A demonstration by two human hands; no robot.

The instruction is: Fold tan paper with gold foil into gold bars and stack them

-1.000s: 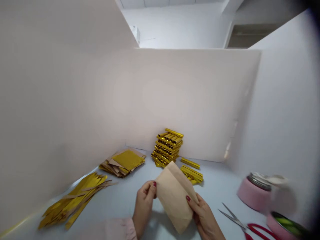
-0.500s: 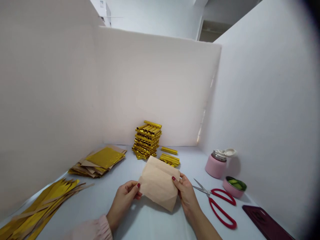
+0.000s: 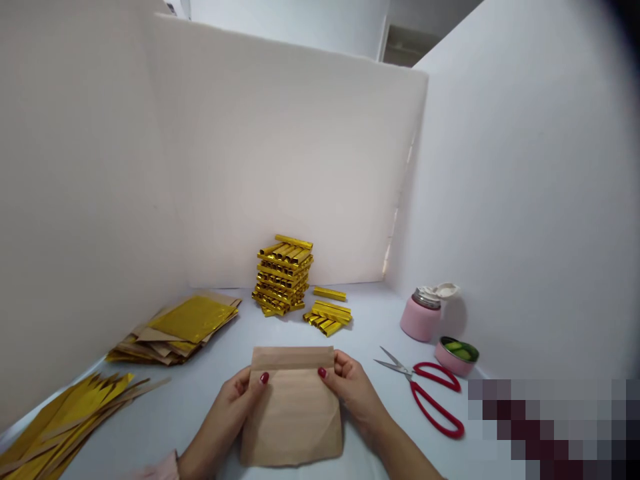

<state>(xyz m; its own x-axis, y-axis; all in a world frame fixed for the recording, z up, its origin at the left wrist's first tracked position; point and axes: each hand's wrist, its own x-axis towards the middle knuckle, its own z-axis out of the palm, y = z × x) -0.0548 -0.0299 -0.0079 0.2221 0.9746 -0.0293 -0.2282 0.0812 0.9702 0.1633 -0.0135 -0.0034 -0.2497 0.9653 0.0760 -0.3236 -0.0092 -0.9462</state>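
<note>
both hands, left hand (image 3: pixel 235 400) and right hand (image 3: pixel 353 387), pinch the brown paper sheet (image 3: pixel 293 413) mid-fold by its top edge; creasing that flap flat seems due.

No readable text, labels, brands or numbers anywhere; lower right corner pixelated, illegible.

Tan paper sheet (image 3: pixel 295 413) at 6 o'clock; shiny gold stack (image 3: pixel 283 275) at 12; red-handled scissors (image 3: pixel 425 390) at 3 (nails red too); pink flask (image 3: pixel 421 315), possibly cream-lidded.
</note>
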